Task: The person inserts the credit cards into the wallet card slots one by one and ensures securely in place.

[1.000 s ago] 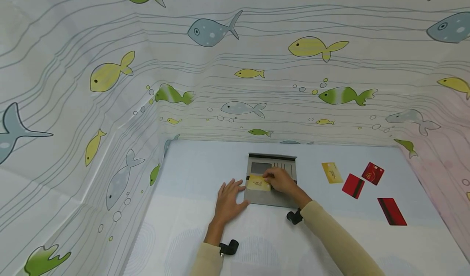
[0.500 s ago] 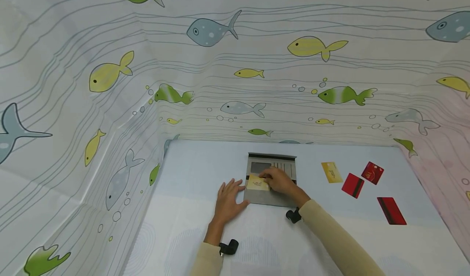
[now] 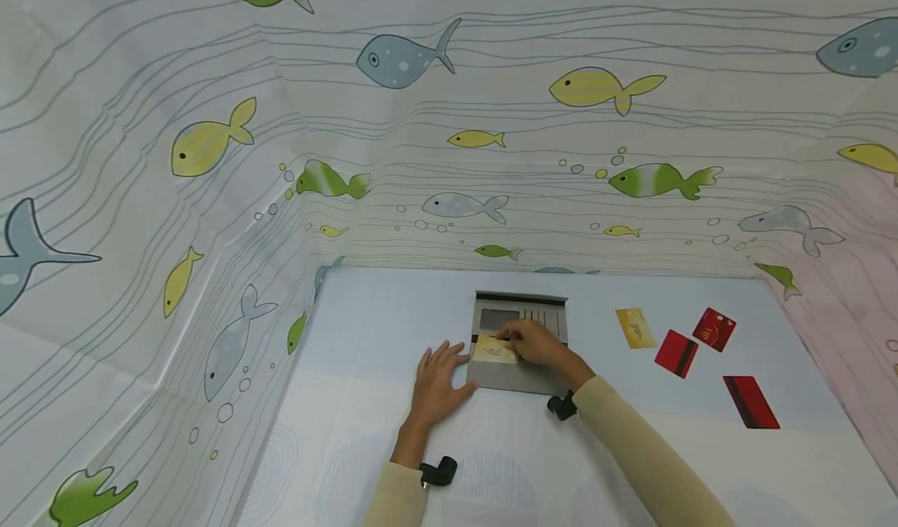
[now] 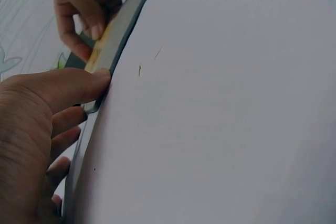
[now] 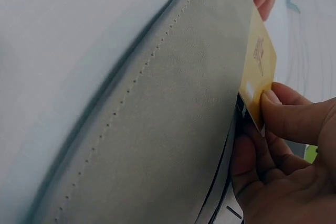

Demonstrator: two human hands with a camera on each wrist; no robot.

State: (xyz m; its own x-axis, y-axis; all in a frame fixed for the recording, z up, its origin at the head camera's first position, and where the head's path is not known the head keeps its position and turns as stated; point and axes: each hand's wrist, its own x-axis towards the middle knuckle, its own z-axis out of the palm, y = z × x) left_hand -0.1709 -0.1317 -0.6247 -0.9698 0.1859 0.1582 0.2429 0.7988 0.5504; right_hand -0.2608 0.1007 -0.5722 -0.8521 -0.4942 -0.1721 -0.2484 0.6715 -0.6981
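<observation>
An unfolded grey wallet [image 3: 505, 375] with slim slots and a dark window lies on the table in the head view. My right hand [image 3: 536, 344] pinches the top edge of a yellow card [image 3: 491, 350] between thumb and fingers. In the right wrist view, the lower part of the card [image 5: 258, 59] is hidden behind the wallet's stitched grey panel [image 5: 173, 98]. My left hand [image 3: 436, 383] rests at the wallet's left side, fingers spread. The left wrist view has its thumb [image 4: 79, 85] touching the wallet's corner.
To the right lie another yellow card [image 3: 635, 328], a dark red card [image 3: 714, 330] and two red cards with black stripes [image 3: 677, 354] [image 3: 751, 402]. Behind the white table [image 3: 372, 309] rises a fish-patterned covering [image 3: 393, 160].
My right fingers have shifted slightly left along the card's top edge, and the card's visible part looks a little lower. The left hand has stayed in place.
</observation>
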